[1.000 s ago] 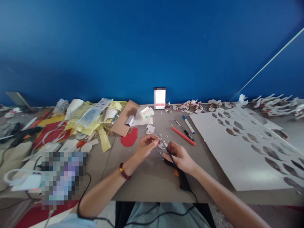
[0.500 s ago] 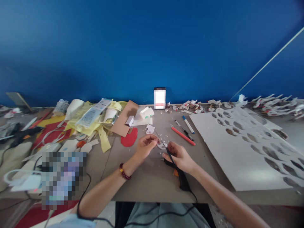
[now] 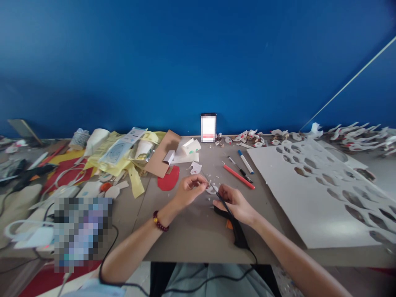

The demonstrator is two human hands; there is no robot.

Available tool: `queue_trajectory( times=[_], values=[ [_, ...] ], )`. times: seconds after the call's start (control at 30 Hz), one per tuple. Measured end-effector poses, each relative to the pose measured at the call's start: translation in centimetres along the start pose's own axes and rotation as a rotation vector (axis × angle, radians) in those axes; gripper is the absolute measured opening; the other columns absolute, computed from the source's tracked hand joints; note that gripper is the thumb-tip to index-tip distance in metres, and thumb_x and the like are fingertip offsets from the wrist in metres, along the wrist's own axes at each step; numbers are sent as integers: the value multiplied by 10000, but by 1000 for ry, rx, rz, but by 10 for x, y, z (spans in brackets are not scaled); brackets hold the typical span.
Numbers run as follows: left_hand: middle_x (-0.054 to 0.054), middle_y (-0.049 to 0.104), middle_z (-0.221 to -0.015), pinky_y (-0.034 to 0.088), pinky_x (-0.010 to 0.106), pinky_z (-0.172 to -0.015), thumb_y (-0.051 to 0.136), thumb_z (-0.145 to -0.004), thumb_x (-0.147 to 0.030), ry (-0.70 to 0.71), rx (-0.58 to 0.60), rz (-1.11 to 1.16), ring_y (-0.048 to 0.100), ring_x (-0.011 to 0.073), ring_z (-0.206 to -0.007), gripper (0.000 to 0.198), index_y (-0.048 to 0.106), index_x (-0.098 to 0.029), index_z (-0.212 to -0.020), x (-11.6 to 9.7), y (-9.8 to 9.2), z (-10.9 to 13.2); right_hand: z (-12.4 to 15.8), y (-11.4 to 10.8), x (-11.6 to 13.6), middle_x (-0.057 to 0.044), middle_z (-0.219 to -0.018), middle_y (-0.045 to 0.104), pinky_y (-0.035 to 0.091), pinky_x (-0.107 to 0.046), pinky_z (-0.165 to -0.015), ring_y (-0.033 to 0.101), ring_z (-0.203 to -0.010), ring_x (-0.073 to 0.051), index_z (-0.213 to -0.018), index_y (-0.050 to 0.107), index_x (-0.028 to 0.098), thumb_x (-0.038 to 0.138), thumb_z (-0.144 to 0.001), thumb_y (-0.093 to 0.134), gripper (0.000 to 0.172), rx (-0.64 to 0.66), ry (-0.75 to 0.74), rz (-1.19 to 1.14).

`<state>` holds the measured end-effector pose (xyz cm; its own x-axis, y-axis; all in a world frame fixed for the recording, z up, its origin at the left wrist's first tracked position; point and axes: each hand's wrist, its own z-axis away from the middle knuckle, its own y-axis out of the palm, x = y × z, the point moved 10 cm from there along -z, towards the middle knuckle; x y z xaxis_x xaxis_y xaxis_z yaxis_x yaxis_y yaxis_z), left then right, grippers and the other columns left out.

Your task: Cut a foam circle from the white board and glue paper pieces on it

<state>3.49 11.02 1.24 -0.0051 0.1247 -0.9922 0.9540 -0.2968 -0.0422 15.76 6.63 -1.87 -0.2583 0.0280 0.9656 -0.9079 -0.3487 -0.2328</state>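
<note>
Near the middle of the table, my left hand is closed in a pinch, and what lies between its fingertips is too small to make out. My right hand is wrapped round a black corded tool, whose thin tip points up and left toward the left fingertips. A small white cut piece lies on the table between the hands, with tiny white scraps around it. Just beyond the left hand is a crumpled white paper piece. A dark red bead bracelet circles the left wrist.
A large white sheet with cut-out holes covers the right side. A red pen, a black pen and a blue-capped marker lie beyond my right hand. Left are a red disc, yellow packaging and cables. A phone stands against the blue wall.
My left hand has shifted very slightly to the right, and its wrist a little left. The right hand has barely moved, still around the black tool.
</note>
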Motion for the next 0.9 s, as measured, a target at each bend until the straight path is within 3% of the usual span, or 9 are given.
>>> queue_trajectory(
  times=[0.7, 0.9],
  values=[
    [26, 648, -634, 425, 214, -521, 743, -650, -410, -105, -111, 114, 554, 111, -573, 266, 650, -161, -672, 13, -6, 2, 0, -5, 0, 81, -535, 390, 234, -221, -470, 333, -502, -76, -683, 382, 207, 431, -721, 683, 377, -26, 39, 7],
    [11, 618, -606, 399, 205, -504, 722, -663, -375, -60, -61, 63, 492, 87, -524, 237, 626, -160, -629, 5, -2, 2, 1, -4, 1, 89, -522, 370, 216, -219, -461, 323, -495, -77, -677, 372, 210, 436, -687, 704, 401, -4, 77, -1]
  ],
)
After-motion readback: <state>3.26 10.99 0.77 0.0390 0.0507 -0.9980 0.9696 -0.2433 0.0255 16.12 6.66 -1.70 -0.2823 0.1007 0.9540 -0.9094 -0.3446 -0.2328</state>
